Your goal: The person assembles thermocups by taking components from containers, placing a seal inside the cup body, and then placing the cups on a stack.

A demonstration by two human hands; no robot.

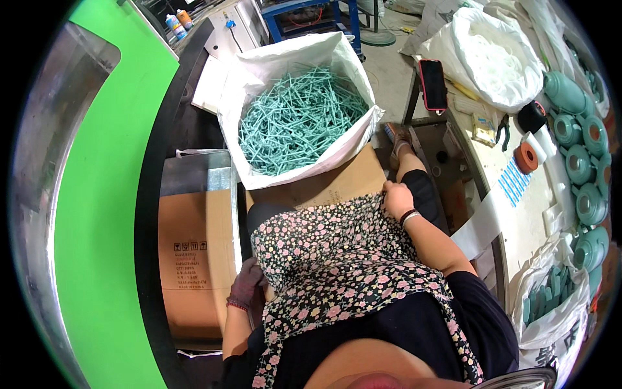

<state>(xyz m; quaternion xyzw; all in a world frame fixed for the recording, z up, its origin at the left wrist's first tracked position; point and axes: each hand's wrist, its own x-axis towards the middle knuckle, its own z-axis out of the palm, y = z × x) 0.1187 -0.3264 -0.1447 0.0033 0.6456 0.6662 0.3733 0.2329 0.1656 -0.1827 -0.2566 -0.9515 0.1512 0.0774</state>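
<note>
A black floral apron lies over my lap. My right hand, bare with bands at the wrist, is closed on the apron's far right edge. At the apron's left edge is my left hand, in a dark glove. Its fingers bend in against the cloth, and their tips are hidden. Just beyond my knees stands an open white bag full of thin green plastic sticks. A cardboard sheet or box shows between the bag and the apron.
A brown carton stands left, beside a bright green surface with a black edge. On the right worktable are a phone, pliers, an orange tape roll and several green round parts. White bags stand around it.
</note>
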